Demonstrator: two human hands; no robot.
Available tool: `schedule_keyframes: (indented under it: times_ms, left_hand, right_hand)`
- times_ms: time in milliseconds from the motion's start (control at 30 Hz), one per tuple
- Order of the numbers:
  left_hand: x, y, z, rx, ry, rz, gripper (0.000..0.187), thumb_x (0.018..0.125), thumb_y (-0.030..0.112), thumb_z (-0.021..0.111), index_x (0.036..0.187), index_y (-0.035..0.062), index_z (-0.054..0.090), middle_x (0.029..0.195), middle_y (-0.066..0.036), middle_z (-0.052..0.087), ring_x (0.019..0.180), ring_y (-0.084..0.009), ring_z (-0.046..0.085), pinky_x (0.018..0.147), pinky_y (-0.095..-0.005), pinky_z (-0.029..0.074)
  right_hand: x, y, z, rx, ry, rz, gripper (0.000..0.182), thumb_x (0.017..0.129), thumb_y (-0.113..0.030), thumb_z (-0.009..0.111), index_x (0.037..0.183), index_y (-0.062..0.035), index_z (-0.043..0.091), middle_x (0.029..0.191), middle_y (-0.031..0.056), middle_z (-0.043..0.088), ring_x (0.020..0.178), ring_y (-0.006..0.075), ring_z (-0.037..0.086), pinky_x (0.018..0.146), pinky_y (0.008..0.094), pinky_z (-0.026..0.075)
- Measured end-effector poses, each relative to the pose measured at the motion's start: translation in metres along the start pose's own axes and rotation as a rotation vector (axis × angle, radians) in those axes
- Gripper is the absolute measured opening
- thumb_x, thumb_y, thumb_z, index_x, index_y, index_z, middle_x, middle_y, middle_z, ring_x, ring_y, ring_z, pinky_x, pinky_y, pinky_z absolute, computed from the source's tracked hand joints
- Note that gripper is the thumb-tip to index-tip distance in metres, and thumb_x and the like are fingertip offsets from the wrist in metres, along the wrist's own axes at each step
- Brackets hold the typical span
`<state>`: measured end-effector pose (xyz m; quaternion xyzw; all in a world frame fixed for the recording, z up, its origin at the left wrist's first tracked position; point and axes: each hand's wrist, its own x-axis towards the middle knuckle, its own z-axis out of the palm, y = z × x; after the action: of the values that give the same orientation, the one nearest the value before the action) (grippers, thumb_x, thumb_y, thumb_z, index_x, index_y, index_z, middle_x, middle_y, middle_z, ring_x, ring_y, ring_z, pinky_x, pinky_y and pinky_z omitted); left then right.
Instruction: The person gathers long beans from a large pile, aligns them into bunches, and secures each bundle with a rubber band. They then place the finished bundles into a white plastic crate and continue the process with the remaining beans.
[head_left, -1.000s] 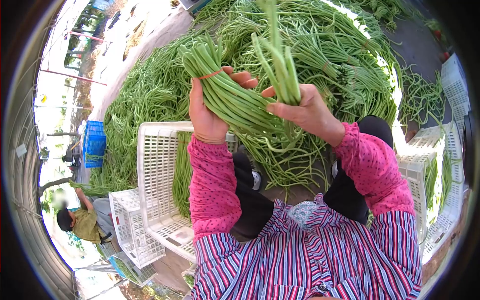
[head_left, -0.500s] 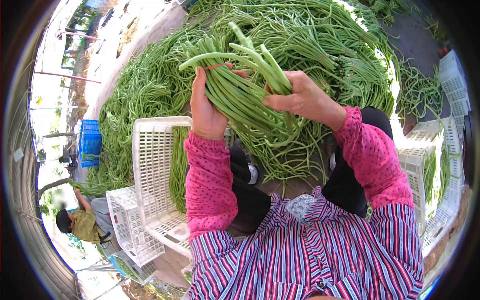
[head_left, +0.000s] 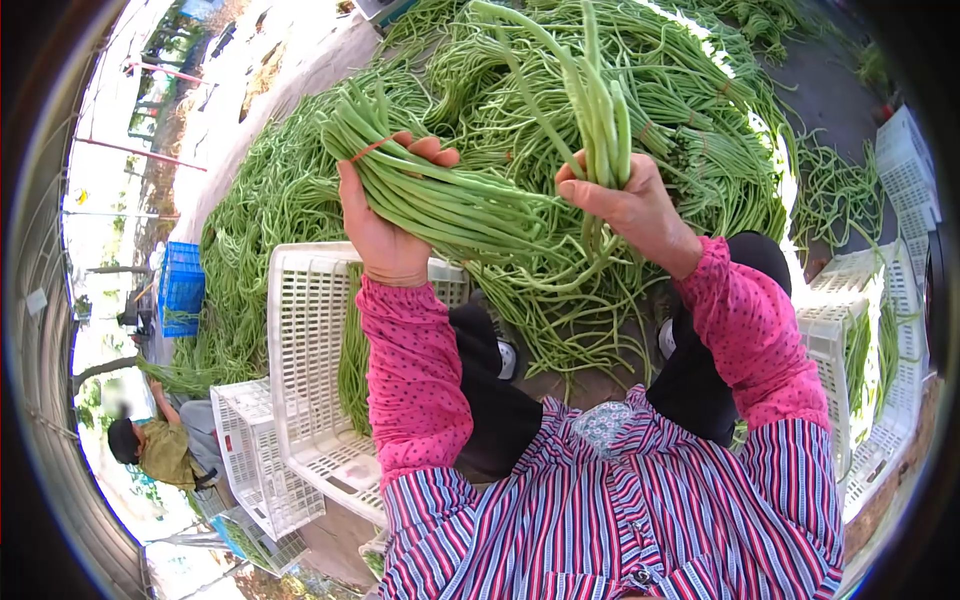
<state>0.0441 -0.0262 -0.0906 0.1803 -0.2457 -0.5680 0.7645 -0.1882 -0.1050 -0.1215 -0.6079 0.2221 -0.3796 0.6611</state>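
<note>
My left hand (head_left: 392, 225) is wrapped round a bundle of long green beans (head_left: 450, 205). A red band (head_left: 372, 148) circles the bundle near its upper left end. A few loose long beans (head_left: 600, 130) are pinched in my right hand (head_left: 630, 205), their ends pointing up and their lower lengths hanging below the fist. The loose beans are to the right of the bundle. Beyond both hands spreads a big heap of long beans (head_left: 270, 190), some of them tied in banded bunches (head_left: 690, 150).
At my left stands a white plastic crate (head_left: 285, 340) with beans in it, with another white crate (head_left: 255, 450) beside it. A white crate with beans (head_left: 825, 330) is at my right. A blue crate (head_left: 180, 290) and a person (head_left: 165, 445) are farther left.
My right hand has drawn the loose beans away from the bundle, up and to the right, and they now stand more upright. My left hand has shifted left with the bundle, which lies flatter.
</note>
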Motion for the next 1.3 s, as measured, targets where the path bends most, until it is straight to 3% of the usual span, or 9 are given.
schedule_keyframes:
  times_ms: [200,267,467,667,733,867,1000,1133,1300]
  left_hand:
    - [0.004,-0.022,0.008,0.046,-0.047,-0.116,0.063,0.094,0.052,0.036,0.119,-0.0050,0.047,0.107,-0.023,0.060,0.101,-0.0390,0.059,0.088,-0.0517,0.047]
    - [0.003,-0.024,0.007,0.090,-0.008,-0.131,0.062,0.095,0.051,0.036,0.119,-0.0054,0.047,0.107,-0.023,0.060,0.102,-0.0400,0.058,0.089,-0.0518,0.047]
    - [0.000,-0.022,0.008,0.151,0.026,-0.138,0.060,0.096,0.049,0.034,0.118,-0.0060,0.047,0.107,-0.025,0.059,0.103,-0.0416,0.057,0.089,-0.0520,0.047]
    - [0.007,-0.009,-0.013,0.172,0.117,-0.008,0.055,0.097,0.047,0.034,0.110,-0.0040,0.053,0.106,-0.025,0.059,0.104,-0.0412,0.057,0.090,-0.0505,0.048]
    - [0.009,0.006,-0.024,-0.115,0.031,0.096,0.053,0.096,0.045,0.037,0.107,-0.0035,0.054,0.110,-0.025,0.057,0.111,-0.0424,0.052,0.096,-0.0514,0.042]
    - [0.005,0.019,-0.024,0.082,0.029,0.185,0.051,0.097,0.045,0.034,0.110,0.0006,0.056,0.114,-0.024,0.055,0.118,-0.0450,0.044,0.100,-0.0530,0.038]
    - [0.007,-0.006,-0.002,0.046,0.003,0.028,0.060,0.095,0.050,0.036,0.118,-0.0040,0.049,0.119,-0.025,0.054,0.121,-0.0472,0.041,0.099,-0.0562,0.039]
    - [0.010,-0.029,0.010,0.069,-0.026,-0.082,0.063,0.095,0.051,0.034,0.122,-0.0049,0.045,0.120,-0.025,0.053,0.124,-0.0453,0.039,0.091,-0.0544,0.047]
    - [0.008,-0.038,0.024,0.163,0.033,-0.104,0.066,0.094,0.055,0.030,0.123,-0.0025,0.045,0.120,-0.024,0.054,0.124,-0.0435,0.042,0.083,-0.0471,0.052]
  right_hand:
    - [0.007,0.009,0.032,0.140,0.047,0.007,0.016,0.080,-0.007,0.069,0.093,-0.0010,0.063,0.079,-0.0016,0.062,0.073,0.0049,0.055,0.067,0.0232,0.048]
    - [0.011,0.011,0.026,-0.020,-0.026,0.052,0.013,0.078,-0.006,0.068,0.090,-0.0013,0.062,0.084,0.0000,0.063,0.075,0.0048,0.055,0.068,0.0227,0.048]
    - [0.018,0.006,0.016,-0.288,-0.004,-0.149,0.011,0.076,-0.008,0.063,0.082,-0.0005,0.059,0.065,0.0006,0.053,0.060,0.0073,0.050,0.056,0.0250,0.043]
    - [0.003,-0.017,0.001,-0.119,-0.288,0.192,0.012,0.076,-0.008,0.065,0.084,-0.0004,0.061,0.069,-0.0021,0.055,0.065,0.0054,0.049,0.057,0.0233,0.041]
    - [-0.008,-0.016,-0.011,-0.132,-0.329,0.167,0.013,0.077,-0.006,0.064,0.088,0.0002,0.062,0.070,-0.0034,0.054,0.062,0.0048,0.047,0.056,0.0233,0.040]
    - [-0.007,-0.038,-0.013,0.026,-0.133,0.232,0.014,0.078,-0.010,0.068,0.090,-0.0019,0.065,0.072,-0.0023,0.059,0.064,0.0059,0.052,0.059,0.0220,0.043]
    - [-0.005,-0.032,-0.014,0.118,-0.038,0.205,0.013,0.082,-0.013,0.069,0.088,-0.0026,0.066,0.074,-0.0018,0.060,0.065,0.0051,0.054,0.060,0.0215,0.044]
    - [0.004,-0.014,0.008,0.148,0.005,-0.004,0.013,0.083,-0.012,0.068,0.088,0.0002,0.068,0.074,-0.0010,0.062,0.065,0.0041,0.054,0.059,0.0212,0.045]
    - [0.012,0.000,0.015,0.071,0.100,-0.033,0.015,0.085,-0.012,0.066,0.094,0.0005,0.067,0.079,-0.0015,0.062,0.071,0.0044,0.054,0.063,0.0209,0.045]
